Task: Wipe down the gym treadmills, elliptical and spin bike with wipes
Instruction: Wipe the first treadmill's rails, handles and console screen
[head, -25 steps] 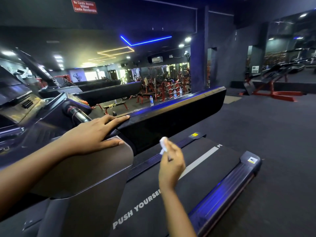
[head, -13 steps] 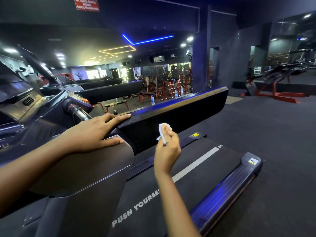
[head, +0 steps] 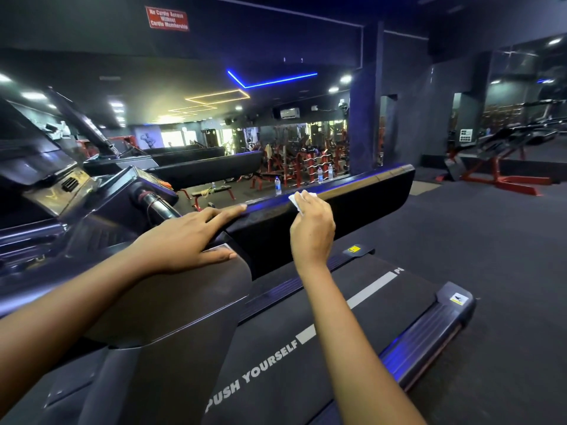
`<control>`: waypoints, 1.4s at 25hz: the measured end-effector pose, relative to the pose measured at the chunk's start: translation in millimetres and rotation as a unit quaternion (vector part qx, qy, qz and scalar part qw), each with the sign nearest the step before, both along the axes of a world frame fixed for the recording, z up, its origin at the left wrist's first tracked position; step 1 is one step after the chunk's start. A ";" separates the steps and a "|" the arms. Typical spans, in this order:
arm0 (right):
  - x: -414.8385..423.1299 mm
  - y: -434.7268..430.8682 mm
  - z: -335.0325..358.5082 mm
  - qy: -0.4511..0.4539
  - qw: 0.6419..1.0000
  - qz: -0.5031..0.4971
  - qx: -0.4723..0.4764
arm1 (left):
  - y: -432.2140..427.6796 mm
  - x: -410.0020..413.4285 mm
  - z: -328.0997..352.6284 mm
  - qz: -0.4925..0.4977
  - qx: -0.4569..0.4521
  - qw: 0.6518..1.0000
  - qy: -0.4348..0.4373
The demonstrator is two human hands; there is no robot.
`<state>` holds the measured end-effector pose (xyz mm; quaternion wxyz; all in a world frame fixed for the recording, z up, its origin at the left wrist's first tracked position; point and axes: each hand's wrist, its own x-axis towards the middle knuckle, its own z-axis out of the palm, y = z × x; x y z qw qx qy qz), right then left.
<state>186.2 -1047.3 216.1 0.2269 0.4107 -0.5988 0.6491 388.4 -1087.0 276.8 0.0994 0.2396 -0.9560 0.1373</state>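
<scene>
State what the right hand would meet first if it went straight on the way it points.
The right hand, pinching the wipe, would likely meet the treadmill's handrail first; contact unclear.

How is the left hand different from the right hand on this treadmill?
The left hand lies flat with its fingers straight, while the right hand has its fingers curled. The left hand holds nothing, but the right hand pinches a white wipe. The left hand rests near the console end of the black handrail, and the right hand is farther along it. Both hands are at the same handrail.
</scene>
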 end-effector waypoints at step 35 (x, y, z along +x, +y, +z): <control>85.8 18.5 -86.9 -0.051 0.993 0.051 -0.095 | -2.4 16.9 -4.7 -0.005 -0.057 0.998 0.000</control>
